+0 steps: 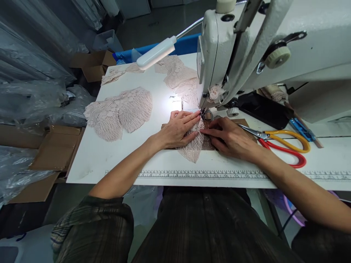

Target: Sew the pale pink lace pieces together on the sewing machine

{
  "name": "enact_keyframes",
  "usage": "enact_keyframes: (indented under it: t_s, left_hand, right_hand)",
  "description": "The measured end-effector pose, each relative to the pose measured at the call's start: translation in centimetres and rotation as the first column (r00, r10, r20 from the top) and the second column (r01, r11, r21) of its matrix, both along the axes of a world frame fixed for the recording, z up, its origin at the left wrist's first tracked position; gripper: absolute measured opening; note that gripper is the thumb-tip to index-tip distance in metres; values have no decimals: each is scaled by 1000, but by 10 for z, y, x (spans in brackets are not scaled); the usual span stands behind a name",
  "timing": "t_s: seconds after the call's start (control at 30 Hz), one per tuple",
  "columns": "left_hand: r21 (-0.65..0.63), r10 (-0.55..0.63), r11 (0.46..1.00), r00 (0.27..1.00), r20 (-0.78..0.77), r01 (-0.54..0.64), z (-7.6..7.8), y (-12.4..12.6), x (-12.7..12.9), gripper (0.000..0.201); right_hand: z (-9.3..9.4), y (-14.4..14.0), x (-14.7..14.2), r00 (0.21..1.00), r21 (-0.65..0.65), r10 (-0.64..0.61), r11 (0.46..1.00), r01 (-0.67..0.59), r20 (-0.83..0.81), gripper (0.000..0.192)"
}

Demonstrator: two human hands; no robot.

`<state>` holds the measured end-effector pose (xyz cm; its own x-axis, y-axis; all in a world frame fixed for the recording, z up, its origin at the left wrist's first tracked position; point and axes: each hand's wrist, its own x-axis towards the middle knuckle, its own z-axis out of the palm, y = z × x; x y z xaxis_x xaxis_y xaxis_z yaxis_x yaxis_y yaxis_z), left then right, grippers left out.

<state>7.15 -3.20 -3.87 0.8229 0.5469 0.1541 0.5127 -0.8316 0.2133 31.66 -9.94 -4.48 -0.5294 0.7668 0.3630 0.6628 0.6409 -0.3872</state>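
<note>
A small piece of pale pink lace (192, 151) lies on the white table (109, 160) just in front of the presser foot (206, 114) of a white sewing machine (246, 47). My left hand (179, 128) presses flat on the lace's left side, fingers pointing at the foot. My right hand (229, 137) rests flat on the lace's right side, over a brown card, fingertips near the needle. Neither hand grips anything.
Orange and red scissors (282, 144) lie right of my right hand. A stack of lace pieces (120, 111) sits at the left, more lace (178, 75) behind the lamp (156, 54). A printed ruler (203, 175) runs along the front edge. Cardboard boxes (55, 149) and plastic bags stand left of the table.
</note>
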Motion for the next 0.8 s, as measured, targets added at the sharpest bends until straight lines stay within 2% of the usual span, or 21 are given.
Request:
enact_keyframes:
  t_s: [0.47, 0.63, 0.8]
  left_hand:
    - [-43, 8, 999, 1000, -10, -8, 6, -4, 3, 51]
    - [22, 0, 1000, 998, -66, 1, 5, -7, 5, 53]
    - [182, -11, 983, 1000, -10, 13, 0, -10, 8, 47]
  right_hand:
    - [-5, 1, 2, 998, 5, -23, 1000, 24, -50, 34]
    - [-5, 1, 4, 999, -4, -9, 1000, 9, -50, 36]
    - [-4, 0, 5, 999, -15, -2, 1000, 2, -33, 38]
